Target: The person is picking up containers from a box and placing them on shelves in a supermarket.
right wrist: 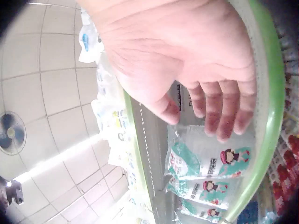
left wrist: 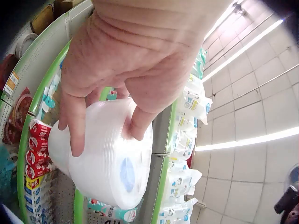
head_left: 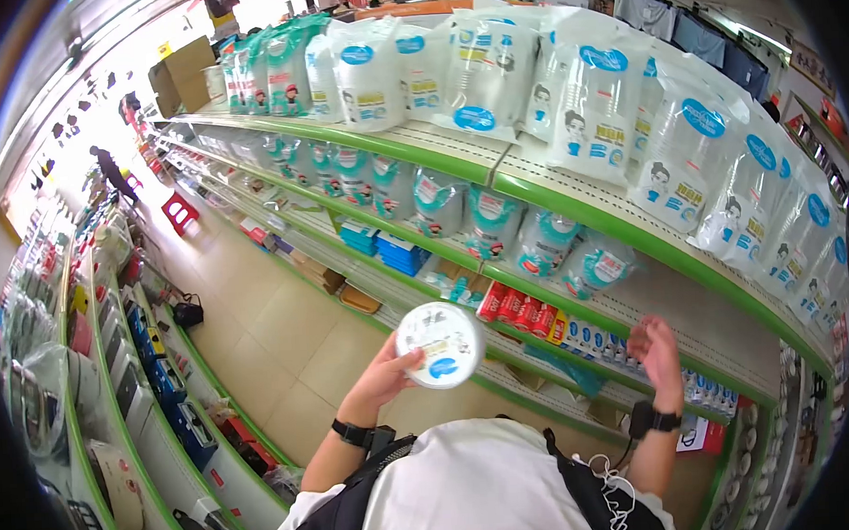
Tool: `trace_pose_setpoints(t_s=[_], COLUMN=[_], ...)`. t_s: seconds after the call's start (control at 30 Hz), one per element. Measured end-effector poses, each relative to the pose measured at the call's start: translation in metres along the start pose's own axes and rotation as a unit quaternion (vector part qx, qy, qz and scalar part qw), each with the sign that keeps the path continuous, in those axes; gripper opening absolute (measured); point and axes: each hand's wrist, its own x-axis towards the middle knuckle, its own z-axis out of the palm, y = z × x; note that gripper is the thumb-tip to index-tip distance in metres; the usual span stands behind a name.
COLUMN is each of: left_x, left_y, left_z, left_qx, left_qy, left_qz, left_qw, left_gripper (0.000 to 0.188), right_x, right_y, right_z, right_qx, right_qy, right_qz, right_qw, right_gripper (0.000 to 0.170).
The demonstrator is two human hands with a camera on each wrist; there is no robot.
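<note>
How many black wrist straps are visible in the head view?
2: one black strap on the wrist of the left hand, the other on that of the right hand.

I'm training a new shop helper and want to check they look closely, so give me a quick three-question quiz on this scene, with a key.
1. Which item does the left hand hold?
A. a red stool
B. a round white package
C. a black handbag

2. True or false: the right hand also grips that package.

3. Fill in the colour: the shelf edging is ____.

Key
1: B.
2: False; only the left hand holds it, and the right hand holds nothing.
3: Green.
</note>
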Motion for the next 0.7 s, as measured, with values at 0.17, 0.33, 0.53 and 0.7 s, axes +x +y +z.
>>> trace_pose_setpoints(t_s=[0.17, 0.33, 0.53, 0.7], left_x=[0.012, 0.041, 0.058, 0.068], left_y=[0.003, -0.015, -0.049, -0.047], left_z=[0.019, 0.071, 0.150, 0.201], left_qx=[0.066, 0.126, 0.179, 0.171], left_qy=[-0.085, -0.193, -0.265, -0.318], left_qz=[-0.092, -0.186, -0.186, -0.149], left_qw=[0.990, 0.955, 0.929, 0.920], left_gripper=[0.063, 0.065, 0.074, 0.084], right_x=[-0.100, -0.139, -0.133, -0.132], right_y=[0.044, 0.063, 0.070, 0.038], right_z=[0.048, 0.102, 0.090, 0.056], right_qx=[-0.102, -0.121, -0.107, -0.083], right_qy=[-0.015, -0.044, -0.033, 0.015], right_qz=[0.076, 0.109, 0.016, -0.032], right_qw=[0.992, 0.986, 0.994, 0.996], right_gripper=[0.038, 0.066, 0.068, 0.054])
